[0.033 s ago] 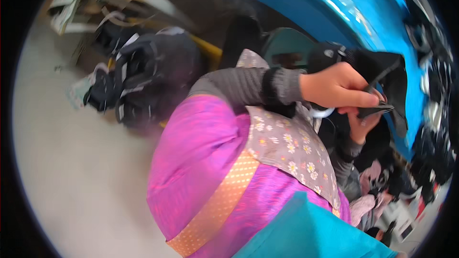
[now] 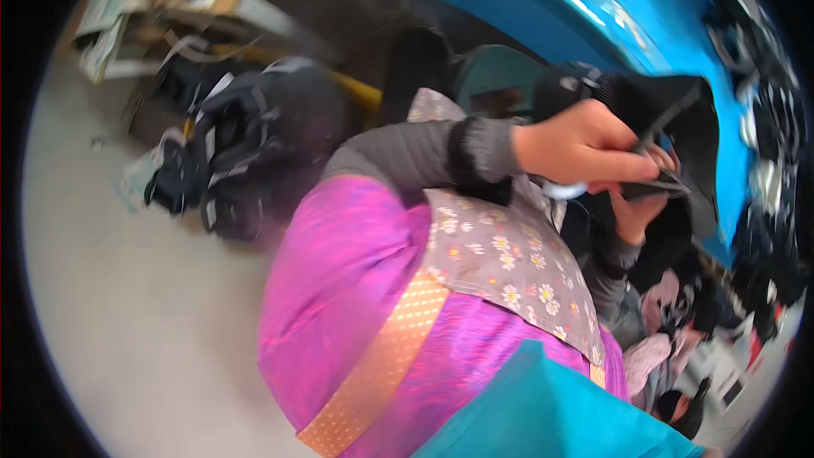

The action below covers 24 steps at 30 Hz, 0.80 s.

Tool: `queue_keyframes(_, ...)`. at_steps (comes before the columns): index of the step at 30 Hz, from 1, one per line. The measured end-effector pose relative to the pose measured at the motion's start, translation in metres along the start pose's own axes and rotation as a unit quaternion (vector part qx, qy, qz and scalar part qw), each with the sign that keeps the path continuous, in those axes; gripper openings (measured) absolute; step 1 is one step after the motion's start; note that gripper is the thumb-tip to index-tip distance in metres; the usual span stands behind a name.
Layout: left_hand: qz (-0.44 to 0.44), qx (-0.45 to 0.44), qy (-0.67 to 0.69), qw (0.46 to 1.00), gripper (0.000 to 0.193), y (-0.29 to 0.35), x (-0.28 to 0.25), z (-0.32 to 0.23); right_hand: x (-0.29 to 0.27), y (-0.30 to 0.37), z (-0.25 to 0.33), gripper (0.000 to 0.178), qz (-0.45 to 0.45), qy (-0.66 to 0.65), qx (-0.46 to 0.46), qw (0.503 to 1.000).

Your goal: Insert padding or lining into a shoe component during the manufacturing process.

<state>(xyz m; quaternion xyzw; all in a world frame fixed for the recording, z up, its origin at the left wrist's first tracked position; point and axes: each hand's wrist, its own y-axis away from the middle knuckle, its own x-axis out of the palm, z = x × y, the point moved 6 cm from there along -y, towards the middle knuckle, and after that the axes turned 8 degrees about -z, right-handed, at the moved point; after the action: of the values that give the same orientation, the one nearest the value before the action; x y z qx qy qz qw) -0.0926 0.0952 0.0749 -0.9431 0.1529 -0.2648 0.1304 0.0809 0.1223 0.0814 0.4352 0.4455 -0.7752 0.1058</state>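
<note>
Black fabric piece (image 2: pixel 670 131), at 2 o'clock; pinched shut between left hand (image 2: pixel 585 146) above and right hand (image 2: pixel 634 214) beneath; seemingly soft, light, floppy; best held by edges; dark garment heap (image 2: pixel 246 153) at 10 o'clock.

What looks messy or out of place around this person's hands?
Nothing looks damaged or spilled. Both hands, left hand and right hand, grip a piece of black fabric by the blue table. The untidy part is the heap of black garments dumped loosely on the pale floor to the left.
</note>
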Motion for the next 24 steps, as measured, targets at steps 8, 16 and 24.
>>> queue_keyframes(8, 0.066, 0.374, -0.093, 0.920, 0.088, 0.023, -0.040, -0.024, -0.009, -0.017, 0.034, 0.035, 0.037, 0.116, -0.011, 0.993)
queue_keyframes(16, 0.201, 0.170, -0.623, 0.737, 0.052, 0.014, 0.008, -0.028, 0.052, 0.019, 0.008, 0.035, 0.099, -0.059, -0.067, 0.991)
queue_keyframes(24, 0.140, 0.054, -0.746, 0.649, 0.044, 0.044, -0.027, 0.020, 0.084, 0.037, 0.012, 0.036, 0.058, -0.025, -0.033, 0.997)
